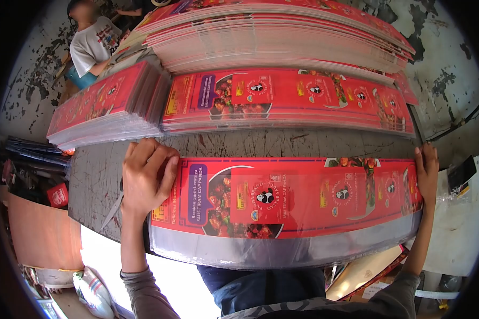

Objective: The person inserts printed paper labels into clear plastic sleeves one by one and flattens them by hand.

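A long red printed panel point(303, 202) with panda logos and food pictures lies across the near side of the table, in a clear plastic sleeve point(282, 250) whose bare strip shows along the front edge. My left hand point(150, 173) is closed at the panel's far left corner, fingers curled and thumb against them. At the other end, my right hand point(427, 165) grips the far right corner between thumb and fingers. Scissors point(113, 212) lie partly hidden beside my left wrist.
Behind the panel are a stack of sleeved red panels point(292, 101) and another stack point(106, 103) at left. A taller pile of panels point(282, 42) rises farther back. A person in a white shirt point(95, 42) is at upper left. The scratched grey tabletop point(250, 142) shows between.
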Available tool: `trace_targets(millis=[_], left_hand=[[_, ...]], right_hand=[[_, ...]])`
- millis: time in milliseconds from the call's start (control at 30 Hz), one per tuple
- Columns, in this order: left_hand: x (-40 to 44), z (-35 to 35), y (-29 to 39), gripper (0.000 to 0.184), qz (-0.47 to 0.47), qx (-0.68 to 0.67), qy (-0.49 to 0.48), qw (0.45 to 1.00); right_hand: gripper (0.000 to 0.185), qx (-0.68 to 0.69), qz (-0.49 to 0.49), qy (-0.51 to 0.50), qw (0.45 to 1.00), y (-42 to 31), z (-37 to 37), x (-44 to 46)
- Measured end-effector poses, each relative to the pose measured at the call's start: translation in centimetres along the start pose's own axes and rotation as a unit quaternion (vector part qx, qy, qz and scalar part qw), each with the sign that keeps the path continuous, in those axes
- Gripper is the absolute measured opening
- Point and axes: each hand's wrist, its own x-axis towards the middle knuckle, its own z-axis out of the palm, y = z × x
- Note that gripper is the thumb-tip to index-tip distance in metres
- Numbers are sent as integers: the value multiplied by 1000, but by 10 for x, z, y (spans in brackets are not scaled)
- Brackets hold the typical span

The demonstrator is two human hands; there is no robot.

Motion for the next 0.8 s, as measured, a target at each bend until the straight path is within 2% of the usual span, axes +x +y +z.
trace_targets(millis=[300, 433, 500, 800], left_hand=[[2, -1, 3, 4, -3, -1, 18, 1000], [1, -2, 2, 4, 9, 0, 17, 1000], [1, -2, 1, 5, 2, -10, 12, 1000], [-2, 1, -1, 13, -41, -58, -19, 997]], right_hand=[[20, 26, -40, 66, 997, -6, -1, -4], [19, 30, -65, 65, 995, -9, -3, -4], [20, 42, -17, 29, 999, -15, -7, -4], [20, 66, -36, 32, 997, -8, -1, -3]])
